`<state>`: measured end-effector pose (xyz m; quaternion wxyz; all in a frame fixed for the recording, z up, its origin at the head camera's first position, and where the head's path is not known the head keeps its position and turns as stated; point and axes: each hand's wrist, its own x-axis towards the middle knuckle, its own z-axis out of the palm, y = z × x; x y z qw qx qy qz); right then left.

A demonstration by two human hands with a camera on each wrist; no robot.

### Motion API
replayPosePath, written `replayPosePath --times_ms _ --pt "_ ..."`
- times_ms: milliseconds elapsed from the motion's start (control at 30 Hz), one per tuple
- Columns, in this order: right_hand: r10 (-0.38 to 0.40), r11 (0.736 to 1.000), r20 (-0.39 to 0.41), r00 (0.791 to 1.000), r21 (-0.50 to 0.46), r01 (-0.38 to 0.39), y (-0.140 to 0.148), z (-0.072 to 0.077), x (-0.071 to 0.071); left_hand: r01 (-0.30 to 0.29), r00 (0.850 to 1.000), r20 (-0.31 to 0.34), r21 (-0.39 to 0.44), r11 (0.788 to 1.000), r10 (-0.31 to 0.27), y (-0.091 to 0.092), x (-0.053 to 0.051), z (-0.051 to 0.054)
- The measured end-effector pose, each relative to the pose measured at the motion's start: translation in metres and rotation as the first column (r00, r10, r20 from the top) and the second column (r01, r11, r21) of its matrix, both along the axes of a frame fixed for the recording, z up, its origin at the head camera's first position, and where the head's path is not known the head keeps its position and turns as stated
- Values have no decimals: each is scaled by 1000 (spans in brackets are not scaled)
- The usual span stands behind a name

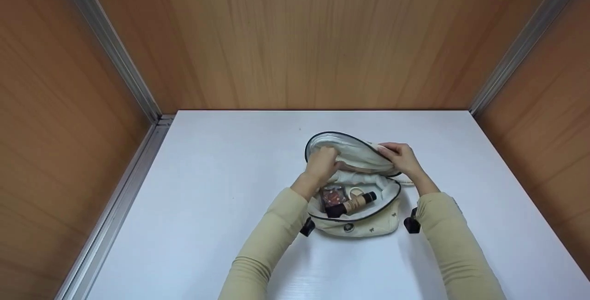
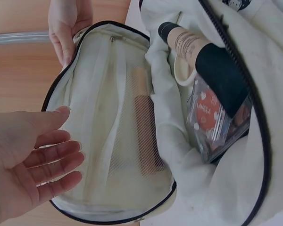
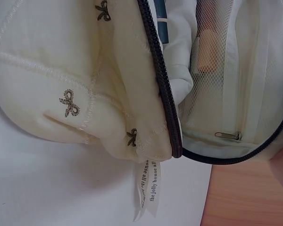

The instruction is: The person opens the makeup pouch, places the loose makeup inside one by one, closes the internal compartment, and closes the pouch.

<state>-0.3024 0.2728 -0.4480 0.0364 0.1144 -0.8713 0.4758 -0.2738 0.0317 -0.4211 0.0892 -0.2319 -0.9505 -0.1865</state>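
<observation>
A cream makeup bag with black zip edging lies unzipped on the white table, its lid raised at the back. My right hand pinches the lid's right edge. Over the lid's inner side is my left hand, its fingers relaxed and holding nothing in the left wrist view. A slim tube with a peach end shows behind the lid's mesh pocket. Inside the bag are a foundation tube with dark ends, a clear-cased red compact and a pale ring-shaped item.
The bag stands on a white table with wooden panels behind and at both sides. A ribbon tag hangs from the bag's side. A small metal zip pull closes the mesh pocket's end.
</observation>
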Motion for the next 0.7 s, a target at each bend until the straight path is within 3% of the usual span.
replayPosePath --times_ms 233,500,700 --pt "17 1000 -4 1000 2 -17 1 0 1 -42 999 3 5 999 42 -12 -4 9" --pt "12 1000 9 1000 9 -12 3 1 1 -68 997 -37 60 996 70 -20 -10 16" --pt "24 1000 9 1000 -11 -24 -8 20 14 -79 990 -109 93 993 89 -23 -17 19"
